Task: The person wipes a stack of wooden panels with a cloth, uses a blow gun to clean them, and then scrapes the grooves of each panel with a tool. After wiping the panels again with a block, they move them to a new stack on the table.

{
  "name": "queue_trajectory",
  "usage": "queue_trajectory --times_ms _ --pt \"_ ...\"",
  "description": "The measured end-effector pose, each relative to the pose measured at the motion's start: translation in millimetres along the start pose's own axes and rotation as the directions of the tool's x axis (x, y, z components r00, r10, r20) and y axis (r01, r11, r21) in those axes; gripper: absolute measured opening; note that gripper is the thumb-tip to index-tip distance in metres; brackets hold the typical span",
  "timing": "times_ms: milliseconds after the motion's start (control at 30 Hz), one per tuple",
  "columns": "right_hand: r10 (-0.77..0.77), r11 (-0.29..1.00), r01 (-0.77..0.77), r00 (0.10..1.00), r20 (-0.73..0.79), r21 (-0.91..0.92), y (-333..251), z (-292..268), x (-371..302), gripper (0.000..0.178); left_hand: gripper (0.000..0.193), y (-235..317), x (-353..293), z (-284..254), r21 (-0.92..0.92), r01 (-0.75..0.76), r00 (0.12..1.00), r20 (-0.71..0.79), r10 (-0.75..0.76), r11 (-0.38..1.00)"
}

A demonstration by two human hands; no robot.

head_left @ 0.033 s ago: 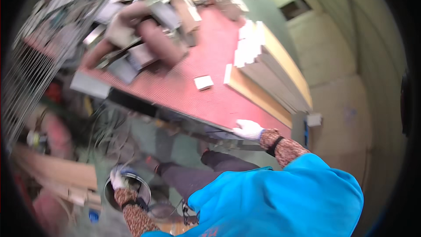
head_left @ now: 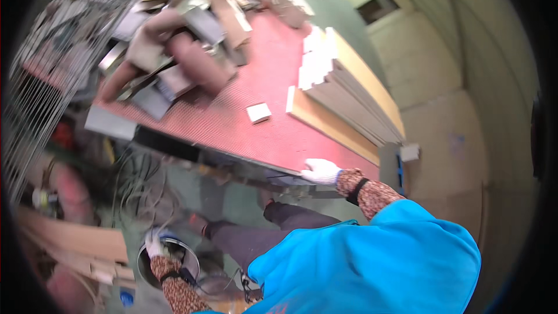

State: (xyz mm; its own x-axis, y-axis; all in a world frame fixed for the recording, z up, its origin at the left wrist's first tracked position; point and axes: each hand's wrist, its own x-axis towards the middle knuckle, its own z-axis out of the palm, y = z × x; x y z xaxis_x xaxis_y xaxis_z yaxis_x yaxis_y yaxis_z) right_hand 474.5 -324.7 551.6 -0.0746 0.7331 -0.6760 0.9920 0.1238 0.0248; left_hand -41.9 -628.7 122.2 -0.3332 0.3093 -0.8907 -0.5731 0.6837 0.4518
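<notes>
My right hand [head_left: 321, 171], in a white knit glove, rests on the front edge of a red-topped table [head_left: 232, 131], its fingers apart and holding nothing. My left hand [head_left: 153, 244], also in a white glove, is low at the left, at the far-left rim of a round bucket [head_left: 196, 264]. Its fingers are blurred, so I cannot tell whether they grip the rim or something by it. A small white block [head_left: 258, 113] lies alone on the table. Beyond my right hand lies a stack of long boards [head_left: 351, 102] with pale ends and tan faces.
Offcuts and curved reddish-brown pieces [head_left: 200, 61] are heaped on the table's far left, beside wire mesh [head_left: 49, 90]. Coiled cables [head_left: 139, 183] lie on the floor. Boards [head_left: 87, 235] lean at the lower left. A tan wall [head_left: 444, 163] rises on the right.
The whole view has shifted slightly, so the table and boards sit a little farther left. Both hands stay at the same places on table and bucket.
</notes>
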Motion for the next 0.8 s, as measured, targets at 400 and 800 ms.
queue_trajectory --times_ms 400,800 --pt "0.093 0.995 -0.087 0.989 -0.119 0.058 -9.0 20.8 -27.8 0.05 0.016 51.8 -77.2 23.0 0.958 -0.118 0.872 -0.026 0.49 0.26" --pt "0.008 0.976 0.066 0.94 -0.342 0.206 0.1 41.7 -38.6 0.044 0.025 160.8 -313.2 37.1 0.393 -0.461 0.887 0.232 0.4 0.796"
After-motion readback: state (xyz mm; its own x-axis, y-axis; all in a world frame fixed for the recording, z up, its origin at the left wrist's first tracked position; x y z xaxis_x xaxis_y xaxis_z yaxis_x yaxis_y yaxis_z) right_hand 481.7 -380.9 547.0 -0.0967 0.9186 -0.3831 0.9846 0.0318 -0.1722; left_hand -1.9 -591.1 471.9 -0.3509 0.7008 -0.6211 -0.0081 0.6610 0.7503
